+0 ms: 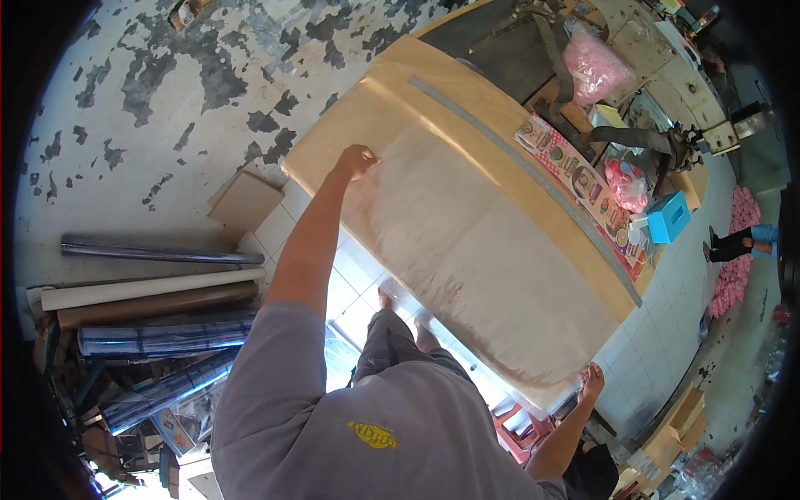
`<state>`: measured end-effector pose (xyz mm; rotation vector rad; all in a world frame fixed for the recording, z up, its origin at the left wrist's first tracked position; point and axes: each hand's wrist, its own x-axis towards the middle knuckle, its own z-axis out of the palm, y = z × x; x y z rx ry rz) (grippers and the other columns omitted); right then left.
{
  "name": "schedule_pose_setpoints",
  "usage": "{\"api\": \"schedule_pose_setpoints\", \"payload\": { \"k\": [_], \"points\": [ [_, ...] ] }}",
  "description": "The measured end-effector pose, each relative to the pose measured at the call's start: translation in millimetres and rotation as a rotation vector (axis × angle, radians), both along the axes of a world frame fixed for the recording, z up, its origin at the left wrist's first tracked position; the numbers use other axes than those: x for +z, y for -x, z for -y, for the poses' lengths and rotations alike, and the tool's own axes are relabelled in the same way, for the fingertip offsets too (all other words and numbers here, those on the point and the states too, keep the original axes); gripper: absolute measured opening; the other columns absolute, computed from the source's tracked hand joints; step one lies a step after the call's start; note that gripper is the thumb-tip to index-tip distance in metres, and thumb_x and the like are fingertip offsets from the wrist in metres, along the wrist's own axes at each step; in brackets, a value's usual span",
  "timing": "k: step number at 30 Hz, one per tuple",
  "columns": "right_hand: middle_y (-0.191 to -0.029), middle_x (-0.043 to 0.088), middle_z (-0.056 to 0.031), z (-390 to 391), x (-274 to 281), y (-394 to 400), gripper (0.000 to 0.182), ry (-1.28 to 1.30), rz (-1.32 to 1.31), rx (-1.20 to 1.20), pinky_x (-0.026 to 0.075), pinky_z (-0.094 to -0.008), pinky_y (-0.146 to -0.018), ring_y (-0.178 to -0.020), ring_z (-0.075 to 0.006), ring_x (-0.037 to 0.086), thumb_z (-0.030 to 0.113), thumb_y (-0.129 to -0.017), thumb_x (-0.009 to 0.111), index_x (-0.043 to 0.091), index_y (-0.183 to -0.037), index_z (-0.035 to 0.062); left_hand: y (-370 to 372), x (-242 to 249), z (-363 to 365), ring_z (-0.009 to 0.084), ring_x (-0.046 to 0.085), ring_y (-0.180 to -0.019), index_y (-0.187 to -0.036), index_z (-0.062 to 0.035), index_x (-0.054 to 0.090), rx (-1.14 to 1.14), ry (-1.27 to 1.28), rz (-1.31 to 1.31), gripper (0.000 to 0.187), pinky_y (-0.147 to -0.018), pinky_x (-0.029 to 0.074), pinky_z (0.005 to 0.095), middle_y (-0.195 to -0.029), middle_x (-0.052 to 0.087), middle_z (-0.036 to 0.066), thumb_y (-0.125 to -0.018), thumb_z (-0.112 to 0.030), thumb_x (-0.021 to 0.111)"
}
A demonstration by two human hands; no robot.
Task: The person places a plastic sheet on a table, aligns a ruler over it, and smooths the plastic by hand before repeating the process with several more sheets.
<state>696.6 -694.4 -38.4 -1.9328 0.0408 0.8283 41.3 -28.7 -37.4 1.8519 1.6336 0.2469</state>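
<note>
Two bare hands, one pale translucent sheet (475,250), with supports and neighbouring stock. Sheet: laid over brown paper (375,102) on the bench (492,37), in front of the person, its near edge running between the hands. Left hand (359,162): placed at the sheet's far-left end; grip closed, fingers curled, the margin seemingly pinched between thumb and fingertips. Right hand (591,381): placed at the opposite near corner, well apart from the left; grip likewise drawn together, with the corner apparently nipped between finger and thumb. The depth of either hold cannot be told. The two ends are presumably held so that the span between is kept drawn out and flat, wrinkles being visible along the near side. Brown paper: spread beneath, probably as a clean underlay. Long narrow strip (533,171), one: laid lengthwise on the brown paper beyond the sheet, perhaps as a weight or straightedge. Printed carton (579,179), blue box (668,218) and pink bag (596,65): kept on the far side, apparently so that the near surface is left to the sheet.
</note>
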Motion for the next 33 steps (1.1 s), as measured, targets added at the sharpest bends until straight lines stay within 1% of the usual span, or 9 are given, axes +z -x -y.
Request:
{"api": "schedule_pose_setpoints", "payload": {
  "k": [4, 7, 10, 14, 17, 20, 23, 29, 33],
  "points": [
    [-0.074, 0.057, 0.0040, 1, 3, 1, 0.007, 0.003, 0.002, 0.038, 0.048, -0.0318, -0.077, -0.072, -0.0082, 0.055, 0.019, -0.095, 0.063, 0.060, -0.097, 0.0134, 2, 7, 0, 0.0273, 0.067, -0.095, -0.104, -0.0041, 0.069, -0.017, 0.099, -0.017, 0.042, -0.084, 0.053, 0.0380, -0.106, 0.069, 0.015, -0.081, -0.038, 0.078],
    [-0.073, 0.056, 0.0041, 0, 2, 0, 0.006, -0.001, 0.004, 0.024, 0.048, -0.0324, -0.078, -0.071, -0.0080, 0.054, 0.019, -0.095, 0.063, 0.060, -0.096, 0.0134, -10, 13, 19, 0.0283, 0.063, -0.108, -0.124, -0.0065, 0.058, 0.062, -0.117, 0.021, 0.049, -0.091, 0.050, 0.0387, -0.127, 0.060, 0.015, -0.086, -0.033, 0.071],
    [-0.073, 0.055, 0.0044, -3, 3, 4, 0.005, 0.000, 0.002, 0.001, 0.048, -0.0332, -0.079, -0.071, -0.0079, 0.054, 0.018, -0.095, 0.062, 0.060, -0.094, 0.0139, -33, 20, 40, 0.0316, 0.050, -0.124, -0.135, -0.0092, 0.047, -0.225, -0.641, -0.261, 0.054, -0.099, 0.044, 0.0405, -0.136, 0.050, 0.017, -0.085, -0.018, 0.064],
    [-0.073, 0.055, 0.0050, -3, 2, 3, 0.004, -0.032, -0.006, 0.017, 0.048, -0.0327, -0.079, -0.070, -0.0076, 0.054, 0.018, -0.095, 0.062, 0.060, -0.093, 0.0152, -35, -7, 31, 0.0322, 0.042, -0.133, -0.125, -0.0057, 0.055, -0.463, -0.649, -0.114, 0.039, -0.102, 0.042, 0.0456, -0.143, 0.045, 0.016, -0.090, -0.023, 0.055],
    [-0.072, 0.054, 0.0058, 0, 1, 3, 0.005, -0.038, 0.007, 0.011, 0.047, -0.0309, -0.077, -0.069, -0.0070, 0.054, 0.018, -0.095, 0.062, 0.059, -0.091, 0.0163, -58, 29, 30, 0.0319, 0.040, -0.136, -0.121, -0.0027, 0.057, -0.448, -0.432, -0.344, 0.039, -0.104, 0.041, 0.0445, -0.146, 0.042, 0.017, -0.087, -0.022, 0.056],
    [-0.071, 0.054, 0.0065, 0, 0, 2, 0.007, -0.014, 0.009, 0.012, 0.046, -0.0294, -0.075, -0.068, -0.0065, 0.053, 0.020, -0.095, 0.063, 0.059, -0.090, 0.0171, -73, 23, 25, 0.0320, 0.039, -0.137, -0.124, -0.0002, 0.054, -0.462, -0.773, -0.368, 0.043, -0.106, 0.040, 0.0437, -0.146, 0.041, 0.018, -0.087, -0.022, 0.054],
    [-0.071, 0.055, 0.0070, 0, -3, 2, 0.008, -0.014, 0.009, 0.007, 0.045, -0.0289, -0.074, -0.067, -0.0061, 0.053, 0.021, -0.096, 0.063, 0.058, -0.090, 0.0175, -72, -3, -1, 0.0309, 0.034, -0.141, -0.135, -0.0008, 0.046, -0.579, -0.634, -0.148, 0.052, -0.111, 0.034, 0.0480, -0.151, 0.036, 0.016, -0.088, -0.022, 0.052],
    [-0.068, 0.049, 0.0077, 4, -6, 2, 0.009, -0.027, 0.004, 0.002, 0.043, -0.0282, -0.074, -0.063, -0.0056, 0.048, 0.021, -0.097, 0.062, 0.057, -0.089, 0.0174, -70, -3, -2, 0.0264, 0.018, -0.148, -0.151, -0.0063, 0.026, -0.598, -0.638, -0.419, 0.069, -0.119, 0.019, 0.0505, -0.160, 0.021, 0.010, -0.088, -0.022, 0.050],
    [-0.068, 0.049, 0.0059, 3, -7, 0, 0.009, -0.055, -0.013, -0.026, 0.047, -0.0298, -0.072, -0.065, -0.0073, 0.047, 0.016, -0.095, 0.064, 0.057, -0.089, 0.0144, -69, 1, -5, 0.0267, 0.012, -0.150, -0.152, -0.0085, 0.025, -0.588, -0.540, -0.338, 0.073, -0.120, 0.016, 0.0511, -0.161, 0.017, 0.010, -0.085, -0.024, 0.051]
  ]
}}
